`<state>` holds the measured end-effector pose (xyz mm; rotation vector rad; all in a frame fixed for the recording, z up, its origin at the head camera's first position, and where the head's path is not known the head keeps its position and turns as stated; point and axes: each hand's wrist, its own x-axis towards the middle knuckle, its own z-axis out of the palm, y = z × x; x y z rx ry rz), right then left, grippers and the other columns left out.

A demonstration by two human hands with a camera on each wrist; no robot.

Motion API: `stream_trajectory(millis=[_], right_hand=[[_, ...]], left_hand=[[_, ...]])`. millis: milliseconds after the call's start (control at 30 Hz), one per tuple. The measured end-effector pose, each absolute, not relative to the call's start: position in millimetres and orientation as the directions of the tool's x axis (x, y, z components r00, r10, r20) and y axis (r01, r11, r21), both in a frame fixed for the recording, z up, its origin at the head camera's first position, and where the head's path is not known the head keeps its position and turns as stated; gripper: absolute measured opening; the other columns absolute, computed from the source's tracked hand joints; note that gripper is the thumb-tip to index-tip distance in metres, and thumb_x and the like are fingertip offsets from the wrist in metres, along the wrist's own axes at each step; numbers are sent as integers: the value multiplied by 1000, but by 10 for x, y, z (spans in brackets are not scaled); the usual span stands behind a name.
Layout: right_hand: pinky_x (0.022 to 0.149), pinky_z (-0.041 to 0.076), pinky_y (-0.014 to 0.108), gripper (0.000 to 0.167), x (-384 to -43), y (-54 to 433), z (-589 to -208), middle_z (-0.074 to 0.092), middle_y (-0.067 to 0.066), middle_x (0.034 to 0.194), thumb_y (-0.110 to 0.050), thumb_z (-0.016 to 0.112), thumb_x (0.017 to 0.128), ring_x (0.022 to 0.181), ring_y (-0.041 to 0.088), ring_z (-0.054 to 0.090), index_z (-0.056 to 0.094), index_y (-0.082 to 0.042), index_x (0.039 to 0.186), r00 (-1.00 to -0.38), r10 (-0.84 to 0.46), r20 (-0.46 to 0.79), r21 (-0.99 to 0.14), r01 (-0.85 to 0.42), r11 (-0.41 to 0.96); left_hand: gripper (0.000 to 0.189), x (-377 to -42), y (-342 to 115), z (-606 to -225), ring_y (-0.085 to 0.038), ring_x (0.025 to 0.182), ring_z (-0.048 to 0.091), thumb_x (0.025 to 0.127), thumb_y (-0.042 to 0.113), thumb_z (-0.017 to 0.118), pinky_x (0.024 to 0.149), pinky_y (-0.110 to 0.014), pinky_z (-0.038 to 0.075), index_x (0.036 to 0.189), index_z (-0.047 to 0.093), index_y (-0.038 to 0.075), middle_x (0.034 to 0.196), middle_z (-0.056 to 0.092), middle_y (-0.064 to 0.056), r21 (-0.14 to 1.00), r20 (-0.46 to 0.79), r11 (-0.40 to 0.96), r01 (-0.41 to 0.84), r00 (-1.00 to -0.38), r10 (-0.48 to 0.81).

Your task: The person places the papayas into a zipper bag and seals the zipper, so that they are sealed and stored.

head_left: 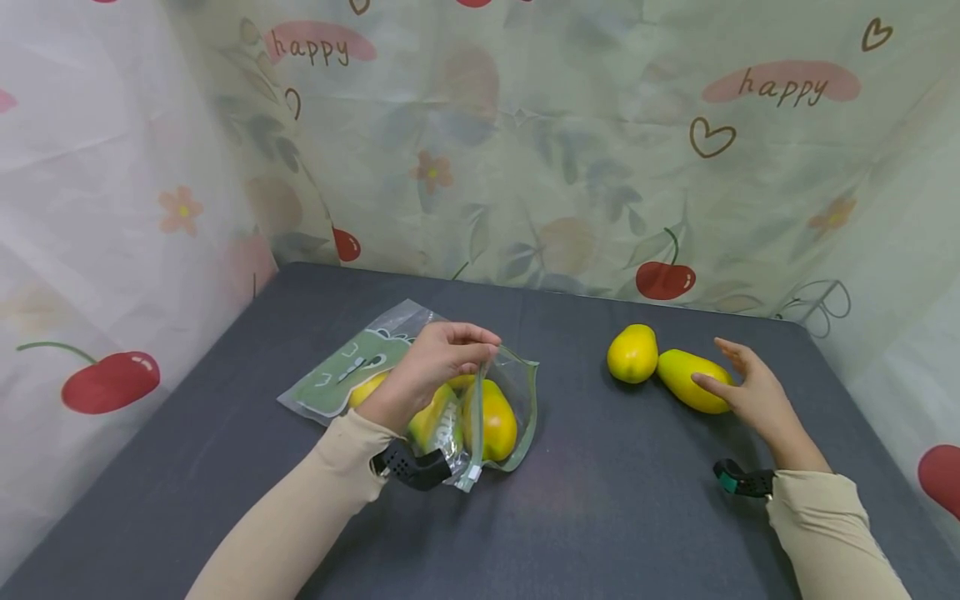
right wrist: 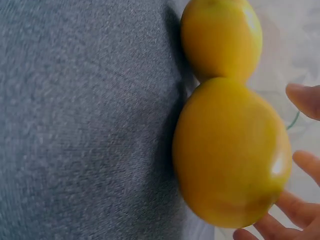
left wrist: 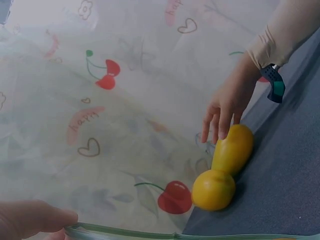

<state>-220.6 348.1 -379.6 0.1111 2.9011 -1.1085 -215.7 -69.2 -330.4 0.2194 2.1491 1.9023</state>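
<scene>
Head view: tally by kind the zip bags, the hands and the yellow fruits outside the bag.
Zip bag: 1
Hands (left hand, right hand): 2
Yellow fruits outside the bag (rounder fruit, longer fruit): 2
Total: 5

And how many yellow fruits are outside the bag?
2: a round fruit to the right of the bag, and a long fruit beside it, farther right. Inside, some may be hidden.

Lower left of the head view, a plain beige sleeve [head_left: 300, 500] ends at a black wristband [head_left: 414, 467] pierced with small holes. Lower right, a matching sleeve [head_left: 832, 529], creased near its cuff, meets another dark band [head_left: 752, 483] bearing a green patch [head_left: 726, 482].
</scene>
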Motion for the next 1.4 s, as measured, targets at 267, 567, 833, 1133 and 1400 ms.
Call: stream_trajectory(millis=[267, 567, 833, 1133, 1400], right_hand=[[104, 23, 71, 95, -2236, 3521, -3858, 12, 38, 152, -53, 59, 91, 137, 57, 17, 10, 0, 154, -993, 21, -116, -662, 93, 744], [97, 33, 64, 90, -2220, 3558, -3936, 22, 37, 149, -49, 61, 91, 130, 52, 30, 19, 3, 151, -996, -36, -81, -628, 23, 778], [93, 36, 60, 88, -2213, 3555, -3965, 26, 37, 147, -48, 61, 92, 125, 49, 35, 22, 5, 150, -998, -33, -60, -611, 10, 792], [93, 35, 63, 90, -2159, 3571, -3953, 26, 38, 146, -52, 59, 91, 124, 51, 34, 22, 5, 150, -997, 29, -78, -593, 69, 802], [90, 36, 61, 89, -2050, 3575, -3918, 30, 37, 145, -53, 59, 90, 121, 50, 37, 24, 3, 150, -996, 82, -20, -606, 77, 792]], left_hand=[[23, -2156, -692, -3309, -15, 81, 59, 89, 9, 65, 76, -25, 52, 109, 68, -3, 105, 67, -13, 989, -102, 133, -66, -953, 286], [24, -2157, -687, -3311, -15, 81, 59, 89, 9, 65, 76, -24, 52, 110, 67, -3, 105, 67, -13, 988, -110, 135, -74, -952, 287], [24, -2157, -688, -3317, -16, 81, 59, 89, 10, 65, 78, -27, 52, 110, 68, -3, 109, 67, -16, 988, -108, 141, -70, -953, 284], [24, -2161, -681, -3316, -15, 82, 59, 89, 10, 66, 77, -25, 52, 109, 68, -2, 111, 66, -18, 986, -122, 143, -85, -952, 281], [22, -2165, -674, -3320, -16, 80, 59, 89, 10, 66, 78, -27, 52, 108, 69, -1, 100, 69, -8, 985, -129, 143, -92, -953, 275]])
